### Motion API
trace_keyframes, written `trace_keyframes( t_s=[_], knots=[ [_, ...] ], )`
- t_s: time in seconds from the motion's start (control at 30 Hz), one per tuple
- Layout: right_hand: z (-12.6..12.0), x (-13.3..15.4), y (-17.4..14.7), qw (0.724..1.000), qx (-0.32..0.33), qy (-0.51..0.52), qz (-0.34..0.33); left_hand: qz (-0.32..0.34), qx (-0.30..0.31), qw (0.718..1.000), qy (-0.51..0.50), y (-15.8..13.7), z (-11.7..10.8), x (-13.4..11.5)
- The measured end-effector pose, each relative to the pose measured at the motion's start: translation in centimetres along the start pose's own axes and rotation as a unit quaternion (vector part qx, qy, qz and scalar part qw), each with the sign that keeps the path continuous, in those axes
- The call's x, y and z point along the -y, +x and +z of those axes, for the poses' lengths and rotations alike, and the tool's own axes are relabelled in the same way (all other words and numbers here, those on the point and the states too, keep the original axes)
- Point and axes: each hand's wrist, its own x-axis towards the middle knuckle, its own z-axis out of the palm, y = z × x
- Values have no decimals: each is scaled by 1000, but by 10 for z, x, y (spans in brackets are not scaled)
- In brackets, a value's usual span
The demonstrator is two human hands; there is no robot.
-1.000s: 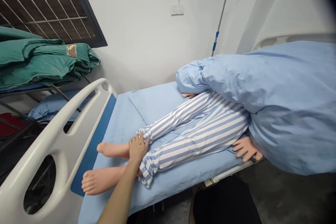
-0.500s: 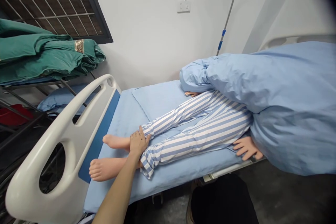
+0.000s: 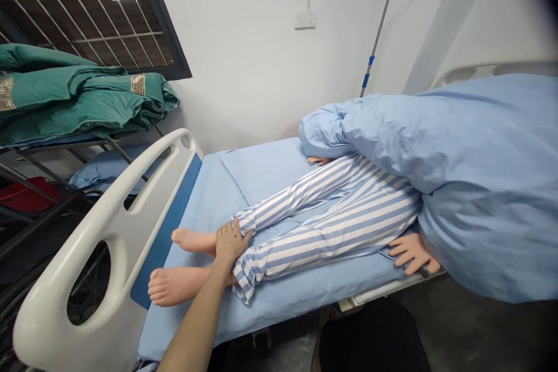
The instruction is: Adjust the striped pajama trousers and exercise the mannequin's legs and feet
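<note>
A manikin in blue-and-white striped trousers (image 3: pixel 344 226) lies along a bed, its bare feet at the left. My left hand (image 3: pixel 231 242) comes up from the bottom edge and is closed over the ankle of the farther leg, at the trouser cuff, with its thumb towards the right. Under my forearm lies the nearer foot (image 3: pixel 176 286). A manikin hand (image 3: pixel 414 253) rests palm down on the bed's near edge, and another shows partly by the far thigh. Blue cloth (image 3: pixel 471 168) hides the upper body. My right hand is out of view.
A white-and-blue footboard (image 3: pixel 107 203) closes the bed's left end. Beyond it, folded green cloths (image 3: pixel 87 96) lie on a metal rack. An IV pole (image 3: pixel 378 35) stands by the wall. Dark fabric (image 3: pixel 375 340) shows below the bed's near edge.
The whole view has shifted slightly, with things now a little lower in it. My left hand stays at the same ankle, and the manikin lies as before.
</note>
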Motion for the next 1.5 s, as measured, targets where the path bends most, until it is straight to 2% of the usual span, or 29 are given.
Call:
trace_keyframes(
  t_s=[0.07, 0.17, 0.27, 0.33, 0.47, 0.63, 0.73, 0.83, 1.0, 1.07, 1.2, 1.37, 1.5],
  knots=[
    [1, -3, -3, 998, -10, 45, 38, 6, 3, 1000, -2, 0, 0, 1],
    [6, -9, -8, 998, 12, 42, 38, 14, -1, 1000, 5, 0, 1, 2],
    [11, -14, -12, 996, -54, 59, 51, 16, 1, 1000, 11, 0, 1, 2],
    [12, -15, -12, 994, -75, 54, 53, 13, 2, 1000, 12, 0, 1, 1],
    [10, -12, -4, 1000, -14, 0, 19, 10, -5, 1000, 11, 0, 1, 0],
    [6, -4, 4, 998, 46, -25, 45, 14, 11, 1000, 12, -1, -1, 1],
    [1, -1, 2, 992, 105, -70, -8, 10, 26, 999, 16, -1, -4, 0],
    [-3, 2, 1, 987, 113, -111, -41, -2, 40, 999, 16, -1, -5, -1],
    [-4, 7, 5, 989, 130, -77, 6, 0, 52, 999, 11, 0, -5, 0],
    [-4, 10, 8, 992, 110, -66, -3, -1, 51, 999, 11, 0, -5, 0],
    [-3, 12, 14, 998, 14, -46, -32, 0, 46, 999, 7, -1, -3, 1],
    [-5, 17, 19, 998, 41, -41, 8, 7, 53, 999, 6, 0, -1, 3],
    [-9, 29, 27, 999, -7, -4, 45, 8, 66, 998, 10, 1, -2, 3]
  ],
)
